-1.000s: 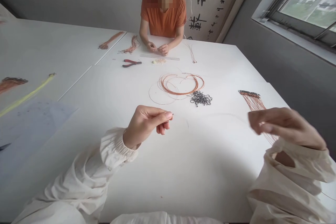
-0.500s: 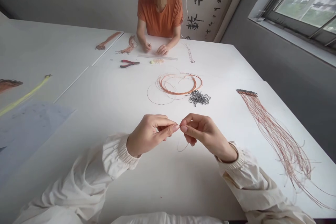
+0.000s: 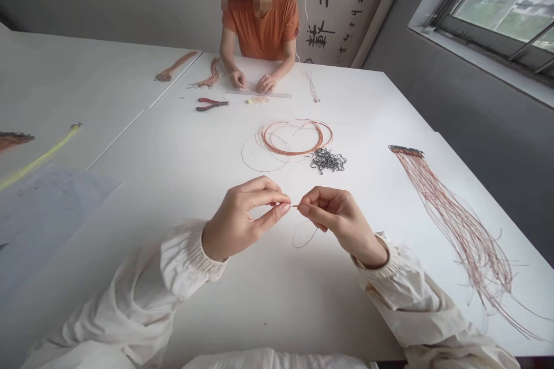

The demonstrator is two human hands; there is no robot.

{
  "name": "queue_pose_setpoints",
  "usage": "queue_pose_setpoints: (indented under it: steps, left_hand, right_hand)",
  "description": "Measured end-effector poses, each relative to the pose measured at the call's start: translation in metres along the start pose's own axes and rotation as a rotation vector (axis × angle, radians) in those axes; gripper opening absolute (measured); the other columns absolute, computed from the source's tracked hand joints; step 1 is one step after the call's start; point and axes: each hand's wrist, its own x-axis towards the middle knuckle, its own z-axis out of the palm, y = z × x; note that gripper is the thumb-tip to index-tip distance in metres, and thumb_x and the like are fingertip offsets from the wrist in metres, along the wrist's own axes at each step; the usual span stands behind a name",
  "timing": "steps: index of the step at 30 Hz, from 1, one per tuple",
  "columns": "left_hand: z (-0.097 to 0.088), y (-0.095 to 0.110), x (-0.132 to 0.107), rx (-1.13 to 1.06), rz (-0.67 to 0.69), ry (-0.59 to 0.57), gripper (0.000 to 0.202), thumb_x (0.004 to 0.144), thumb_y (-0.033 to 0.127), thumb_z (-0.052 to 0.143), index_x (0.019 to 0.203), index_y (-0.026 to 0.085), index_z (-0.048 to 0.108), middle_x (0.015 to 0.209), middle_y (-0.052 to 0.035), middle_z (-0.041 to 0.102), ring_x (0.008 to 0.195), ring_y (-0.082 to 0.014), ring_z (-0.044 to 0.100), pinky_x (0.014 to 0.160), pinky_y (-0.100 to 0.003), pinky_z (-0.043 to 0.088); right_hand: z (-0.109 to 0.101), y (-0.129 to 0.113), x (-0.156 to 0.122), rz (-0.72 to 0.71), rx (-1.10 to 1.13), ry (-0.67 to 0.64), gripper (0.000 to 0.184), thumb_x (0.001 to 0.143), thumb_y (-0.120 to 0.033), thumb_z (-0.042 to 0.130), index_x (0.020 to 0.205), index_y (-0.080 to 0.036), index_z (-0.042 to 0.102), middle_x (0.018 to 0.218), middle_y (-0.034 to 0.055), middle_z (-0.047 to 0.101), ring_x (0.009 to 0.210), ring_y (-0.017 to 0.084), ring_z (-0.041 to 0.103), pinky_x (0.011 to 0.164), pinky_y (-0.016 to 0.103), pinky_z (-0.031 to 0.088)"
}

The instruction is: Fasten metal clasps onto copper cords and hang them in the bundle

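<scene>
Pinching copper wire [image 3: 295,206] btwn L hand [image 3: 240,219], R hand [image 3: 337,219]

**Left hand** [image 3: 240,220]: raised, wrist held nearly straight; thumb and forefinger are pinched together, remaining fingers loosely curled.

**Right hand** [image 3: 338,222]: raised, wrist slightly bent; thumb and forefinger are likewise pinched, remaining fingers curled inward.

**Fingertips** [image 3: 304,210]: the two pinches are directed toward each other and are held just apart.

**Left arm** [image 3: 138,291] and **right arm** [image 3: 402,294]: angled inward from the lower corners of the view, clothed in gathered cream sleeves.
</scene>
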Motion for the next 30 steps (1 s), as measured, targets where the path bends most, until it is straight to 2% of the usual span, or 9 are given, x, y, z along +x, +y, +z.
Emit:
queue_pose_setpoints:
  steps: [5, 12, 16, 24, 30]
  left_hand:
    - [0.0024, 0.003, -0.0005, 0.073, 0.011, -0.036, 0.012, 0.091, 0.014, 0.057, 0.087, 0.014, 0.068, 0.083, -0.0048, 0.058, 0.076, -0.0144, 0.056, 0.071, -0.028, 0.047]
    - [0.0021, 0.0056, -0.0023, 0.045, -0.065, -0.084, 0.013, 0.091, 0.015, 0.055, 0.084, 0.015, 0.066, 0.081, -0.0033, 0.057, 0.074, -0.0137, 0.055, 0.07, -0.028, 0.046]
    - [0.0009, 0.0063, -0.0011, 0.061, -0.065, -0.099, 0.015, 0.092, 0.017, 0.053, 0.084, 0.016, 0.066, 0.08, -0.0034, 0.057, 0.073, -0.0142, 0.055, 0.069, -0.028, 0.047]
    - [-0.0001, 0.0016, -0.0014, 0.157, 0.063, -0.079, 0.011, 0.091, 0.017, 0.054, 0.093, 0.018, 0.065, 0.084, -0.0053, 0.061, 0.081, -0.0176, 0.056, 0.074, -0.031, 0.048]
    - [0.0001, 0.0029, -0.0017, 0.148, 0.005, -0.158, 0.013, 0.093, 0.015, 0.051, 0.085, 0.016, 0.06, 0.082, -0.0046, 0.059, 0.08, -0.0166, 0.054, 0.073, -0.03, 0.045]
  right_hand:
    - [0.0022, -0.0006, -0.0005, 0.025, -0.032, 0.008, 0.014, 0.085, -0.028, 0.065, 0.081, -0.015, 0.063, 0.063, -0.0015, 0.051, 0.053, 0.007, 0.037, 0.047, 0.022, 0.028]
    - [0.0056, 0.002, -0.0017, -0.051, -0.171, 0.052, 0.006, 0.081, -0.018, 0.064, 0.077, -0.015, 0.064, 0.062, -0.0013, 0.055, 0.055, 0.009, 0.043, 0.051, 0.024, 0.035]
    - [0.0067, 0.0028, -0.0018, -0.044, -0.153, 0.042, 0.007, 0.08, -0.019, 0.064, 0.075, -0.015, 0.063, 0.062, -0.001, 0.056, 0.055, 0.009, 0.044, 0.05, 0.023, 0.034]
    - [0.0068, 0.0042, -0.0014, -0.006, -0.024, 0.063, 0.014, 0.08, -0.024, 0.067, 0.073, -0.015, 0.06, 0.062, -0.0013, 0.055, 0.054, 0.008, 0.042, 0.049, 0.023, 0.031]
    - [0.0094, 0.0047, -0.0029, -0.042, -0.086, 0.051, 0.008, 0.078, -0.017, 0.064, 0.071, -0.015, 0.06, 0.06, -0.0023, 0.053, 0.052, 0.008, 0.04, 0.048, 0.023, 0.031]
